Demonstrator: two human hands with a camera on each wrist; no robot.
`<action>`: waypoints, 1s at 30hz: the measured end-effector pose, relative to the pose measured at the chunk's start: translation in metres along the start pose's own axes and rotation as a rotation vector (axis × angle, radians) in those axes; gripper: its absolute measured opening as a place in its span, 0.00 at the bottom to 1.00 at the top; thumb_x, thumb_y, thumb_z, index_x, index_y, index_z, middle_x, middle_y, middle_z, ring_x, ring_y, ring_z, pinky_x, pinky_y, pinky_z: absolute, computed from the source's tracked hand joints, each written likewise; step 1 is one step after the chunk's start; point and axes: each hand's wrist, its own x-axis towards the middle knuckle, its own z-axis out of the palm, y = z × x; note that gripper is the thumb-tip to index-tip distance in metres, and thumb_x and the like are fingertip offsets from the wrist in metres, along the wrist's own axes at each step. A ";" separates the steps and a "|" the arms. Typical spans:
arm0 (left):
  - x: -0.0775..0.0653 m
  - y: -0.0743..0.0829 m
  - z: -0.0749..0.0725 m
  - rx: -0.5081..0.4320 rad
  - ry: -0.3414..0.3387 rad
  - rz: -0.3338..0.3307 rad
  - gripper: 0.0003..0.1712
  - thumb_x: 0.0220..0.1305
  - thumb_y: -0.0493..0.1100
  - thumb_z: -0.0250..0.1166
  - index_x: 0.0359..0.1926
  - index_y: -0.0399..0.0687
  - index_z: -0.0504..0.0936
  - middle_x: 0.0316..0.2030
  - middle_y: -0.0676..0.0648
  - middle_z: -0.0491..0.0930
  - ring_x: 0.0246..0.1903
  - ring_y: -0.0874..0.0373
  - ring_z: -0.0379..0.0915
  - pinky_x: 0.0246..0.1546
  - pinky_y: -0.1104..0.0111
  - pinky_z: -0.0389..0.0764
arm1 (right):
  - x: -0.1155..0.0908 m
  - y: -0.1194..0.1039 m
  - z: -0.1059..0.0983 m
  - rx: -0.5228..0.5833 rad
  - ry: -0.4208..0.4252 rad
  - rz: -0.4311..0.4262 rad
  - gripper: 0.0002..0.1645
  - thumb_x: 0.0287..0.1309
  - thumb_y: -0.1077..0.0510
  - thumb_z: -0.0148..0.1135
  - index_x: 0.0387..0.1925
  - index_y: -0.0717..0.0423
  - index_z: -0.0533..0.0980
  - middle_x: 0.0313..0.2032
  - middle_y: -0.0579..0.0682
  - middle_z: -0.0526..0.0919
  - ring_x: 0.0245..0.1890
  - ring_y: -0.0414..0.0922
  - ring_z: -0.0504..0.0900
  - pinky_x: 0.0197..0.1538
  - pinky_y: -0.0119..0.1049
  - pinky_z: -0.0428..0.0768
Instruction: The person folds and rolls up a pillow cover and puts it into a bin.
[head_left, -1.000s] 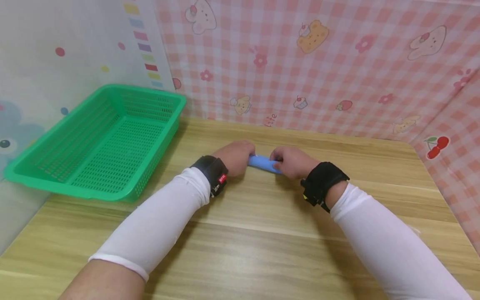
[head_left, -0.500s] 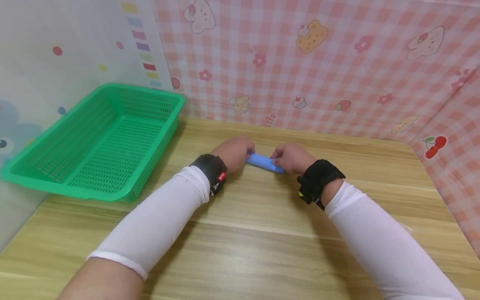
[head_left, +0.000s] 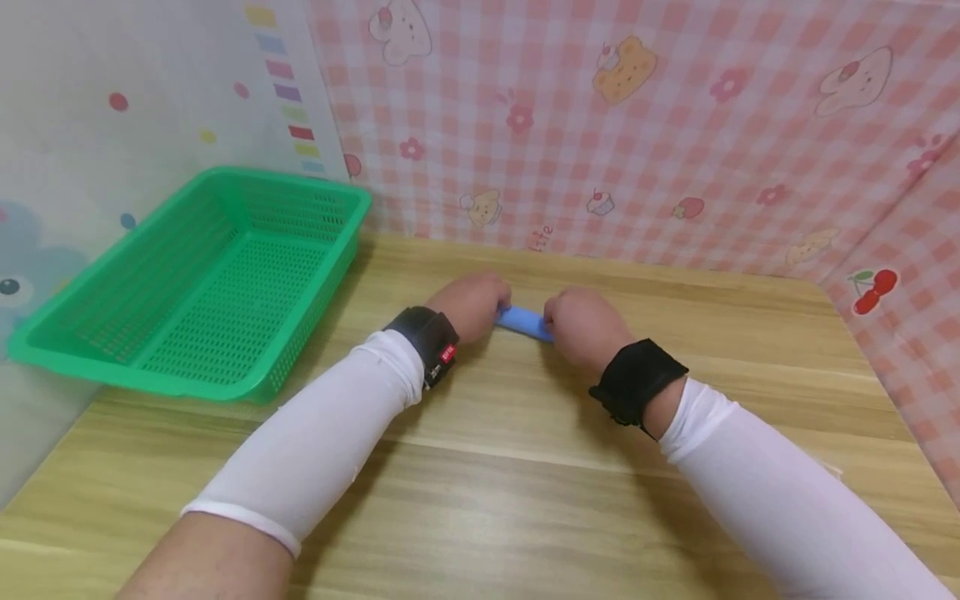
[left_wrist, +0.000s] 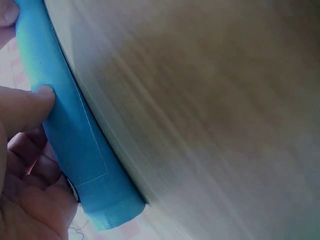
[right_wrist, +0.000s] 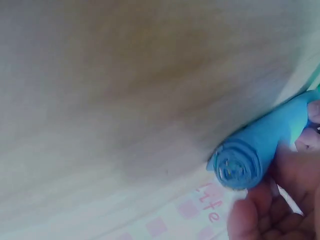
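Observation:
A tightly rolled blue cloth (head_left: 523,322) lies on the wooden table between both hands. Its stitched seam shows along the side in the left wrist view, and layers coil in a spiral at its end in the right wrist view. My left hand (head_left: 471,308) holds the left end, thumb pressed on the near face and fingers bent behind it. Around the other end, my right hand (head_left: 588,329) has its thumb against the roll (right_wrist: 265,132) and its fingers curled behind. In the head view that hand hides the right end.
A green perforated basket (head_left: 225,292) stands at the left, with nothing seen inside. A pink checked wall covering (head_left: 570,167) rises behind the wooden table (head_left: 480,500). Near the right sleeve lies a small whitish strip (head_left: 831,469).
My right hand has turned at the wrist and now covers the roll's right end, which stuck out past the fingers half a second ago. The left hand has barely moved.

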 end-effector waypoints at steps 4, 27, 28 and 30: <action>0.002 0.000 0.000 0.022 -0.013 0.003 0.10 0.74 0.37 0.62 0.51 0.46 0.86 0.49 0.48 0.83 0.51 0.53 0.79 0.58 0.63 0.80 | -0.002 -0.001 0.001 -0.023 -0.002 -0.046 0.06 0.67 0.61 0.67 0.35 0.60 0.86 0.30 0.52 0.83 0.30 0.47 0.76 0.41 0.43 0.81; 0.011 0.004 -0.002 0.056 -0.036 0.018 0.05 0.67 0.36 0.70 0.43 0.45 0.83 0.42 0.48 0.82 0.43 0.53 0.78 0.51 0.62 0.81 | 0.008 0.021 0.004 0.110 -0.094 -0.021 0.13 0.69 0.59 0.67 0.51 0.61 0.84 0.43 0.55 0.89 0.40 0.49 0.84 0.53 0.48 0.84; 0.012 0.004 -0.001 0.059 -0.038 0.017 0.05 0.68 0.36 0.70 0.43 0.46 0.83 0.42 0.48 0.82 0.43 0.53 0.78 0.51 0.62 0.81 | 0.008 0.021 0.004 0.112 -0.100 -0.018 0.13 0.69 0.59 0.67 0.51 0.61 0.84 0.43 0.55 0.89 0.41 0.49 0.84 0.54 0.48 0.84; 0.015 0.003 0.001 0.072 -0.043 0.019 0.05 0.68 0.36 0.69 0.43 0.46 0.83 0.41 0.49 0.81 0.43 0.53 0.77 0.51 0.62 0.80 | 0.009 0.022 0.004 0.114 -0.111 -0.015 0.14 0.68 0.60 0.67 0.52 0.61 0.84 0.44 0.56 0.89 0.42 0.49 0.84 0.54 0.49 0.84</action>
